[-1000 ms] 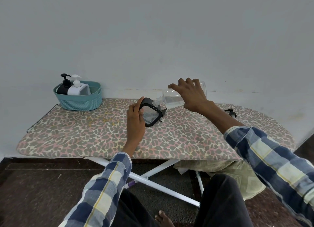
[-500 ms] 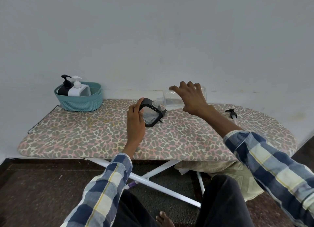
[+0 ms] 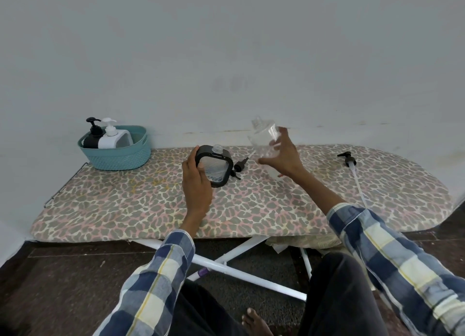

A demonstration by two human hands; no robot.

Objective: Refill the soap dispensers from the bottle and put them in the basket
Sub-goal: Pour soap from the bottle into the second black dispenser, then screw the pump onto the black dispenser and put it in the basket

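Left hand (image 3: 196, 182) grips the black soap dispenser (image 3: 216, 165), uncapped, on the ironing board (image 3: 151, 205) centre. Right hand (image 3: 281, 154) holds the clear bottle (image 3: 264, 137) nearly upright just right of it. Basket (image 3: 118, 157), far left, holds two dispensers.

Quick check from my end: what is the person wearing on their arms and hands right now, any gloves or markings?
Both arms wear long checked sleeves in navy, pale blue and cream with thin yellow lines; the left sleeve and right sleeve end at the wrists. The left hand and right hand are bare: no gloves, rings, watch or markings visible.
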